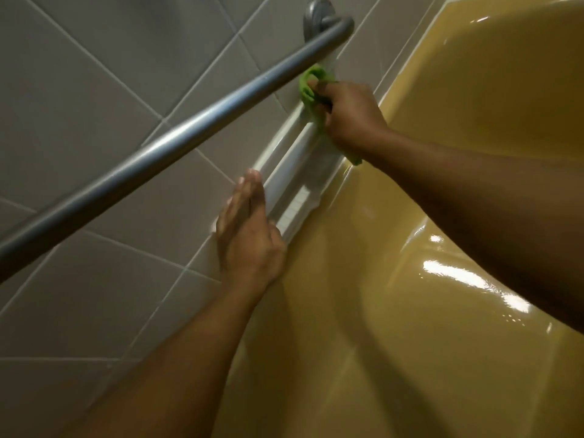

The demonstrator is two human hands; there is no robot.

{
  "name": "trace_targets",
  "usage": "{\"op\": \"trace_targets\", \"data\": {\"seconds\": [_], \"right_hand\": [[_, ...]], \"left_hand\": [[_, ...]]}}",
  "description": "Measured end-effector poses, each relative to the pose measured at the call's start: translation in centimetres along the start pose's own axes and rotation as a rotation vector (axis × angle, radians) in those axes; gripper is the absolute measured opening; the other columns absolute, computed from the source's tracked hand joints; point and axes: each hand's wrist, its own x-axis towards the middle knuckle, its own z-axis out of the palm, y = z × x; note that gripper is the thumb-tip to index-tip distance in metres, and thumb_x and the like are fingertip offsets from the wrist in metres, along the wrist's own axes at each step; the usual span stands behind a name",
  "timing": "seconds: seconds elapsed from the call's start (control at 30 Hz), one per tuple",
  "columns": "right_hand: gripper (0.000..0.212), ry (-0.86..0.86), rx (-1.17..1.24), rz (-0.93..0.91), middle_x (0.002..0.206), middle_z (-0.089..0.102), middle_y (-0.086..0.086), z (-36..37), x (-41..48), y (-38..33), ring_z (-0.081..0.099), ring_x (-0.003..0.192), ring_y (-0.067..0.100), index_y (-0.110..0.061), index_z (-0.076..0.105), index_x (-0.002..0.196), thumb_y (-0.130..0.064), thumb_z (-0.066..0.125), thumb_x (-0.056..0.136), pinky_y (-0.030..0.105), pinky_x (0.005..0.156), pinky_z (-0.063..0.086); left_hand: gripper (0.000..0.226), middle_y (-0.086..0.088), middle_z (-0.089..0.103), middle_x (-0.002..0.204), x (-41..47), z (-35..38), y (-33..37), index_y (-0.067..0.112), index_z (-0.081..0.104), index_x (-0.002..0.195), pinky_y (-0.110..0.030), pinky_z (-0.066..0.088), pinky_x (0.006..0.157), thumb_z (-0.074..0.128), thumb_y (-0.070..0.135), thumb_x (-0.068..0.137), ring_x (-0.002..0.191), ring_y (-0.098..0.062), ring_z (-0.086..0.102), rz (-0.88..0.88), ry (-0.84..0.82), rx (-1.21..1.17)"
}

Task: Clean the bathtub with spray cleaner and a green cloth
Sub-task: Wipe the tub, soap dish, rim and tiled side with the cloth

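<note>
The glossy yellow bathtub (426,248) fills the right and lower part of the head view. My right hand (350,115) grips a bunched green cloth (311,86) and holds it against the white ledge (297,172) where the tub meets the tiled wall. A corner of the cloth hangs out below the wrist. My left hand (249,229) lies flat with straight fingers on the wall tiles, just beside the ledge. No spray cleaner is in view.
A grey metal grab bar (177,137) runs diagonally across the grey tiled wall (94,74), from its round mount (319,14) at the top down to the left edge. It passes just above the cloth and both hands.
</note>
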Motion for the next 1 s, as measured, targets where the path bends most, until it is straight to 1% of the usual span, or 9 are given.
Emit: {"op": "trace_targets", "data": {"seconds": [0.07, 0.17, 0.23, 0.33, 0.47, 0.63, 0.77, 0.9, 1.0], "right_hand": [[0.037, 0.002, -0.187, -0.078, 0.118, 0.067, 0.011, 1.3, -0.2, -0.7, 0.063, 0.112, 0.029, -0.02, 0.071, 0.122, -0.041, 0.047, 0.104, 0.047, 0.102, 0.047], [0.03, -0.068, -0.319, -0.292, 0.11, 0.068, 0.018, 4.1, -4.2, -3.5, 0.063, 0.108, 0.036, -0.012, 0.071, 0.12, -0.02, 0.047, 0.104, 0.042, 0.088, 0.051], [0.029, -0.127, -0.261, -0.38, 0.11, 0.069, 0.014, 5.2, -7.3, -5.5, 0.063, 0.106, 0.032, -0.013, 0.071, 0.122, -0.015, 0.052, 0.099, 0.039, 0.084, 0.05], [0.033, -0.194, -0.168, -0.46, 0.116, 0.07, 0.011, 5.3, -8.7, -6.5, 0.062, 0.11, 0.028, -0.018, 0.071, 0.126, -0.011, 0.058, 0.096, 0.039, 0.093, 0.051], [0.03, -0.243, -0.143, -0.318, 0.127, 0.067, 0.008, 2.6, -5.2, -3.7, 0.062, 0.117, 0.027, -0.025, 0.07, 0.13, -0.024, 0.059, 0.102, 0.037, 0.102, 0.048], [0.028, -0.193, -0.223, -0.152, 0.127, 0.065, 0.007, -1.4, 0.0, -1.5, 0.058, 0.122, 0.025, -0.021, 0.071, 0.127, -0.023, 0.056, 0.104, 0.014, 0.092, 0.033], [0.029, -0.204, -0.276, -0.173, 0.115, 0.068, 0.016, 0.2, -1.5, -3.1, 0.063, 0.109, 0.034, -0.015, 0.073, 0.12, -0.012, 0.049, 0.103, 0.04, 0.095, 0.05], [0.035, -0.265, -0.289, -0.368, 0.117, 0.07, 0.014, 2.8, -6.3, -5.8, 0.066, 0.106, 0.03, -0.016, 0.07, 0.126, -0.004, 0.051, 0.1, 0.041, 0.093, 0.054], [0.037, -0.368, -0.243, -0.522, 0.121, 0.07, 0.011, 5.9, -9.6, -7.4, 0.065, 0.108, 0.028, -0.019, 0.07, 0.128, -0.003, 0.058, 0.097, 0.039, 0.093, 0.054]], "left_hand": [[0.086, 0.007, 0.0, 0.173, -1.7, 0.5, -0.5, 0.027, -0.004, 0.165, -0.038, 0.0, 0.129, 0.051, 0.016, 0.1, 0.158, -0.01, -0.003, -0.051, 0.022, -0.052], [0.072, 0.008, 0.003, 0.173, -3.7, 0.4, -2.2, 0.024, 0.007, 0.165, -0.029, 0.002, 0.127, 0.043, 0.014, 0.104, 0.158, -0.007, -0.004, -0.088, 0.043, -0.175], [0.064, 0.011, 0.005, 0.172, -5.0, 0.1, -2.2, 0.025, 0.013, 0.165, -0.02, 0.006, 0.123, 0.042, 0.016, 0.109, 0.157, -0.004, -0.003, -0.148, 0.062, -0.295], [0.058, 0.013, 0.017, 0.17, -5.8, -1.0, -1.2, 0.026, 0.027, 0.162, -0.023, 0.016, 0.122, 0.048, 0.02, 0.109, 0.156, -0.002, 0.01, -0.291, 0.092, -0.448], [0.055, 0.011, 0.026, 0.167, -5.4, -3.1, -1.4, 0.022, 0.035, 0.159, -0.024, 0.017, 0.125, 0.05, 0.014, 0.107, 0.154, -0.003, 0.018, -0.332, 0.018, -0.417], [0.058, 0.008, 0.017, 0.17, -5.2, -4.5, -1.3, 0.022, 0.025, 0.163, -0.037, 0.017, 0.129, 0.043, 0.011, 0.108, 0.157, -0.01, 0.01, -0.296, -0.124, -0.281], [0.058, 0.009, 0.017, 0.17, -4.9, -4.5, -0.9, 0.023, 0.025, 0.163, -0.029, 0.011, 0.127, 0.042, 0.012, 0.108, 0.157, -0.01, 0.01, -0.357, -0.12, -0.308], [0.049, 0.009, 0.031, 0.165, -4.1, -4.5, -0.6, 0.031, 0.041, 0.156, -0.028, 0.022, 0.125, 0.045, 0.018, 0.109, 0.153, -0.011, 0.026, -0.518, -0.034, -0.485], [0.043, 0.007, 0.042, 0.16, -3.5, -4.1, -0.8, 0.035, 0.047, 0.153, -0.02, 0.028, 0.111, 0.045, 0.029, 0.11, 0.147, -0.015, 0.038, -0.626, 0.025, -0.673]]}}
